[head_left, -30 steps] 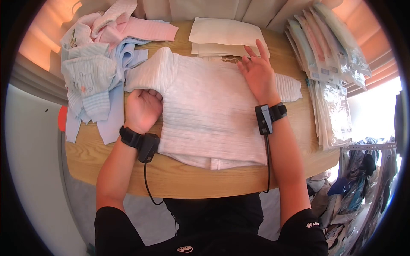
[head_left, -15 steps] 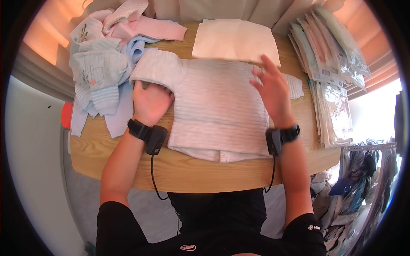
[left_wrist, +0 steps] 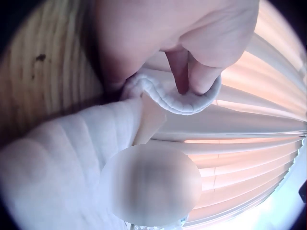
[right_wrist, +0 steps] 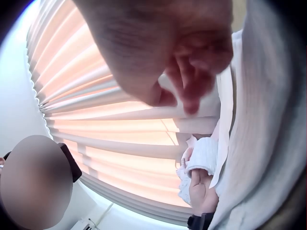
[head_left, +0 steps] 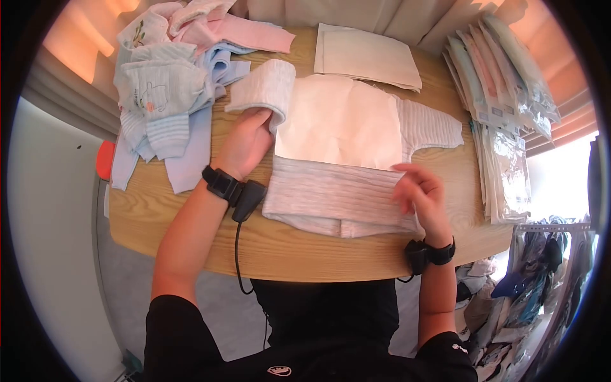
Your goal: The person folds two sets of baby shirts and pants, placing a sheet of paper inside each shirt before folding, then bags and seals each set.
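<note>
A pale striped knit top (head_left: 344, 197) lies spread on the wooden table, with a cream paper sheet (head_left: 340, 121) over its upper part. My left hand (head_left: 247, 145) grips the left sleeve (head_left: 262, 89) by its cuff, which is raised off the table. In the left wrist view, fingers reach inside the cuff (left_wrist: 182, 105) and the thumb lies outside. Near the sheet's lower right corner, my right hand (head_left: 422, 198) is over the top with loosely bent fingers and nothing in them. The other sleeve (head_left: 433, 124) points right.
Folded pastel knitwear (head_left: 159, 89) is heaped at the back left. More cream sheets (head_left: 366, 57) lie at the back edge. Bagged garments (head_left: 503, 76) stand at the back right, above more clear packets (head_left: 503, 172). A rack of bagged items (head_left: 534, 274) stands beyond the table's right side.
A paper sheet has come onto the top from the back stack. My right hand has moved down toward the table's front. My left hand has brought the sleeve up and rightward.
</note>
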Motion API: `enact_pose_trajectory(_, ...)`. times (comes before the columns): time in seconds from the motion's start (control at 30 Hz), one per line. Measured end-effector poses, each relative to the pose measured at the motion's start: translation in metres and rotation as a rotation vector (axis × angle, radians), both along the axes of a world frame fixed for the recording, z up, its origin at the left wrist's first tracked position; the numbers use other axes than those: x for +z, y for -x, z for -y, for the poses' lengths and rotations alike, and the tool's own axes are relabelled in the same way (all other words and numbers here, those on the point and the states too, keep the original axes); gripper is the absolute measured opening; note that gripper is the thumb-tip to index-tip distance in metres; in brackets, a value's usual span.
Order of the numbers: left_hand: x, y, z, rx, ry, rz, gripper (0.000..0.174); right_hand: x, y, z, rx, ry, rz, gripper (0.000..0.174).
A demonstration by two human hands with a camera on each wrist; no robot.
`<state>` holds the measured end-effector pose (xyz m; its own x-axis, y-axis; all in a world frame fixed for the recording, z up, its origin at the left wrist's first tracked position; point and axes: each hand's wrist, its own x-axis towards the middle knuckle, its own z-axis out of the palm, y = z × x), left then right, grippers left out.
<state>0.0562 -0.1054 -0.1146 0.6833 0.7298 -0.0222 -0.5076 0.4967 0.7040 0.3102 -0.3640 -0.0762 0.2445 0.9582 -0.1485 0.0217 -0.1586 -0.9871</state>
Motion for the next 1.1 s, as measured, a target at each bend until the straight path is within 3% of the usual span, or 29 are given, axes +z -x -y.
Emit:
enact_pose_trajectory(0.1,0.004,-0.002,0.005,0.034,-0.067,-0.072,0.037,0.001,0.009,-0.012,-0.427,-0.088,0.133,0.044)
enact_pose_trajectory(0.3,0.012,-0.003,0.011,0.051,-0.165,-0.239,0.047,0.005,0.005,-0.015,-0.369,0.068,0.061,0.049)
enact_pose_trajectory(0.5,0.005,0.0,0.009,0.071,-0.159,-0.268,0.043,-0.012,-0.001,-0.019,-0.285,-0.024,0.055,0.045)
enact_pose_trajectory(0.7,0.008,-0.003,0.007,0.056,-0.121,-0.227,0.042,-0.018,-0.009,-0.012,-0.313,0.009,0.025,0.042)
enact_pose_trajectory(0.8,0.002,-0.001,0.003,0.104,-0.093,-0.046,0.04,-0.013,-0.006,-0.013,-0.335,0.031,0.02,0.041)
enact_pose_trajectory(0.9,-0.003,0.003,0.002,0.119,-0.171,-0.019,0.038,-0.012,-0.004,-0.015,-0.35,0.035,0.055,0.039)
enact_pose_trajectory(1.0,-0.009,0.01,-0.001,-0.009,-0.236,-0.008,0.038,-0.012,-0.002,-0.017,-0.384,0.036,0.042,0.038)
enact_pose_trajectory(1.1,0.01,0.003,0.013,-0.005,-0.361,-0.172,0.046,-0.018,-0.002,-0.019,-0.374,-0.016,0.067,0.036)
